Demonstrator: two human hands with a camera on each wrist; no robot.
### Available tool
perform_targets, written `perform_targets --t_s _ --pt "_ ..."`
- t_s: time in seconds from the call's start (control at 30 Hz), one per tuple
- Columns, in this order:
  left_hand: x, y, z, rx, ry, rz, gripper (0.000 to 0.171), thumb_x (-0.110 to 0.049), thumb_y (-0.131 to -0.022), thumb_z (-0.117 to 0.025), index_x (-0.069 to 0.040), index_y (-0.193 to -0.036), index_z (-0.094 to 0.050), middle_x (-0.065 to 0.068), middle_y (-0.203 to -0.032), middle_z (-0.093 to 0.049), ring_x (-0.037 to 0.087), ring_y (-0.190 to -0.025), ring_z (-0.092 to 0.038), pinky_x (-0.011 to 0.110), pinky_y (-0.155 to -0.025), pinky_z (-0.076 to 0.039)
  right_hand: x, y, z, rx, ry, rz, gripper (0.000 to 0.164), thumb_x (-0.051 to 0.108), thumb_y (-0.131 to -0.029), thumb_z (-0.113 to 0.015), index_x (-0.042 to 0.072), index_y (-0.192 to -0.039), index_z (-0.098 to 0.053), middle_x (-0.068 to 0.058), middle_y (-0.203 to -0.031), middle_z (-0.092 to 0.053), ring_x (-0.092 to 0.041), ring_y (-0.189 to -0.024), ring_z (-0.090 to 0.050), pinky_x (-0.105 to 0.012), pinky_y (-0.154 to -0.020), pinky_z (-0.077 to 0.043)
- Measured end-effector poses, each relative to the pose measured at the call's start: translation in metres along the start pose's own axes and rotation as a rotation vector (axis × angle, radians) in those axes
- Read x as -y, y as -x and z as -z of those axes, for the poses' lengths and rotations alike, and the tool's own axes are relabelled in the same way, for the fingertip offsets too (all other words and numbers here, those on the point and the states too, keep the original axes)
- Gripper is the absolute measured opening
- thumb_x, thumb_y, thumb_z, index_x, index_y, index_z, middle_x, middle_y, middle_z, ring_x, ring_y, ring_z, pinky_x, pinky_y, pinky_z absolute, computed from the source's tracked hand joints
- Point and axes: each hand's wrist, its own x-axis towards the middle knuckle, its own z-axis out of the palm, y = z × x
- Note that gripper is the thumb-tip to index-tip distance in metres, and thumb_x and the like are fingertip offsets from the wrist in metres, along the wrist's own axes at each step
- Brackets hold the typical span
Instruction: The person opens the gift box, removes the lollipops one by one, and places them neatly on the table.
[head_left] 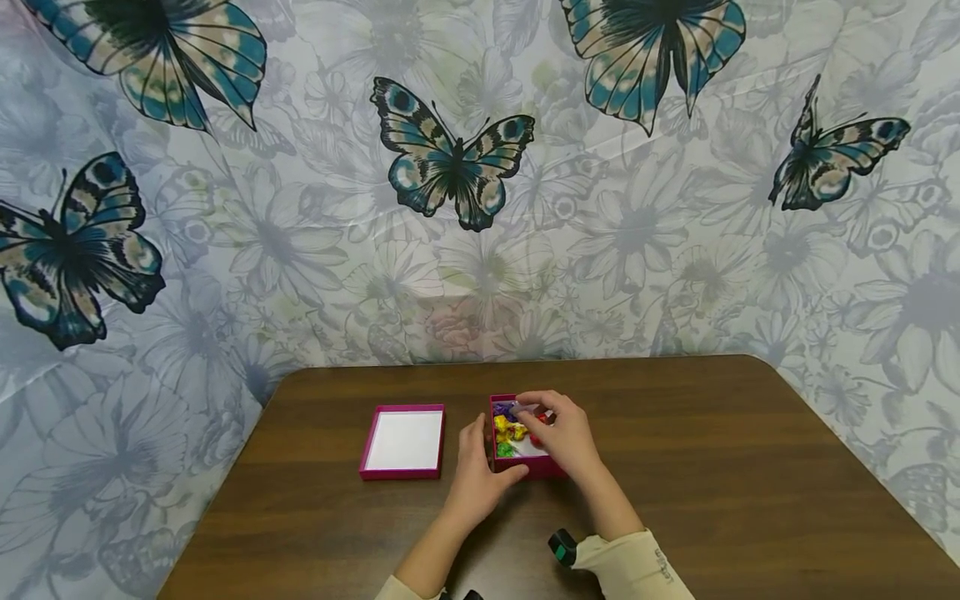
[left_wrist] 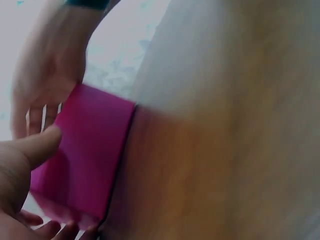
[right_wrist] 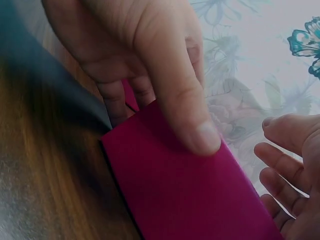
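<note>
Both hands grip the pink box (head_left: 525, 468), the left hand (head_left: 474, 472) pressing its near wall and the right hand (head_left: 564, 433) curled over its far side. Wrapped candies (head_left: 509, 431) already lie between the hands. The lid (head_left: 403, 442) lies off, well left of the left hand.

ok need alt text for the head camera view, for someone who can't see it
Two hands hold a small pink box of colourful wrapped sweets on a brown wooden table: the left hand grips its near left side, and the right hand curls over its right side. The box's pink lid lies upturned to the left, before a butterfly-print backdrop.
</note>
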Motion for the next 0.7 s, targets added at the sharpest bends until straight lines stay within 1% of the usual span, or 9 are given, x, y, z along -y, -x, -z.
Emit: perform_targets --t_s 0.13,0.2,0.33,0.47,0.57,0.7 --pt "-0.001 0.003 -0.009 -0.071 0.003 0.025 0.093 -0.028 -0.081 -0.083 0.001 -0.153 -0.032 0.021 -0.15 -0.034 0.04 -0.14 -0.039 0.058 -0.115 -0.035 -0.001 0.0 -0.001 0.012 -0.007 -0.005 0.022 0.017 -0.088 -0.076 0.017 -0.11 -0.075 -0.004 -0.106 -0.074 -0.023 -0.093 -0.062 -0.022 -0.073 -0.051" --pt "-0.001 0.004 -0.013 -0.104 0.015 0.031 0.088 -0.026 -0.081 -0.083 0.001 -0.151 -0.037 0.019 -0.148 -0.037 0.039 -0.139 -0.041 0.057 -0.114 -0.036 -0.002 0.0 -0.001 0.012 -0.01 -0.002 0.022 0.015 -0.088 -0.076 0.016 -0.11 -0.075 -0.004 -0.106 -0.074 -0.022 -0.094 -0.063 -0.021 -0.074 -0.05" --pt "0.001 0.006 -0.016 -0.147 0.064 0.036 0.08 -0.02 -0.082 -0.083 0.002 -0.148 -0.043 0.018 -0.145 -0.042 0.037 -0.134 -0.046 0.052 -0.108 -0.045 -0.002 0.0 -0.003 0.008 -0.008 0.004 0.021 0.013 -0.088 -0.076 0.015 -0.108 -0.075 -0.003 -0.105 -0.074 -0.019 -0.091 -0.063 -0.022 -0.073 -0.051" --pt "0.004 0.007 -0.017 -0.173 0.125 0.051 0.076 -0.016 -0.082 -0.082 0.0 -0.147 -0.046 0.016 -0.144 -0.043 0.034 -0.133 -0.047 0.047 -0.106 -0.048 -0.002 0.0 -0.004 0.032 0.008 -0.009 0.02 0.016 -0.089 -0.075 0.016 -0.109 -0.075 0.0 -0.106 -0.075 -0.014 -0.089 -0.062 -0.022 -0.074 -0.051" --pt "0.004 0.008 -0.018 -0.182 0.135 0.052 0.075 -0.016 -0.082 -0.082 -0.001 -0.146 -0.047 0.015 -0.143 -0.044 0.033 -0.133 -0.047 0.047 -0.106 -0.047 -0.002 -0.001 -0.003 0.051 0.023 -0.023 0.019 0.016 -0.089 -0.075 0.017 -0.108 -0.075 0.001 -0.108 -0.075 -0.013 -0.088 -0.062 -0.023 -0.075 -0.052" --pt "0.004 0.008 -0.019 -0.177 0.135 0.047 0.074 -0.018 -0.083 -0.082 -0.002 -0.146 -0.048 0.014 -0.143 -0.044 0.032 -0.132 -0.048 0.046 -0.106 -0.047 0.001 -0.003 0.001 0.069 0.044 -0.035 0.021 0.015 -0.087 -0.077 0.016 -0.108 -0.076 0.0 -0.109 -0.075 -0.015 -0.088 -0.063 -0.026 -0.075 -0.054"
